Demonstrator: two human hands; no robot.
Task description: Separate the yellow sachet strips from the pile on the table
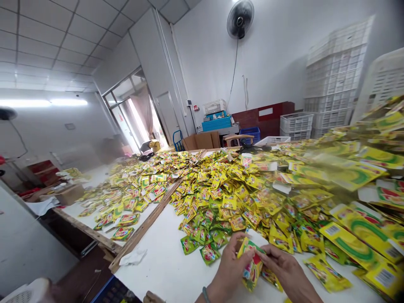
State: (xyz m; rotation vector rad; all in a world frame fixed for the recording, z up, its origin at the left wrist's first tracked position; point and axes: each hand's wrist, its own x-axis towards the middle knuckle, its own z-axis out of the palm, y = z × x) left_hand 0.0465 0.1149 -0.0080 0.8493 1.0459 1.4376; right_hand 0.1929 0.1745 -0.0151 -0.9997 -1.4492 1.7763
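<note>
Just above the near table edge, my left hand (pixel 231 264) is closed around a small yellow and green candy box (pixel 251 273), its thumb on the front. A white flap (pixel 257 238) stands up at the box's top end. My right hand (pixel 285 269) pinches at the upper right edge of the same box; whether a packet is also between its fingertips is hidden. Under the hands lies a yellow packet (pixel 272 281), partly covered. Green packets (pixel 210 252) lie left of the box, in front of a large heap of yellow packets (pixel 229 202).
Flat yellow cartons (pixel 353 235) pile up at the right. A wooden strip (pixel 154 214) divides my table from another one bearing more cartons (pixel 126 206). A crumpled white tissue (pixel 133 256) lies near the left corner. White crates (pixel 334 80) are stacked by the wall.
</note>
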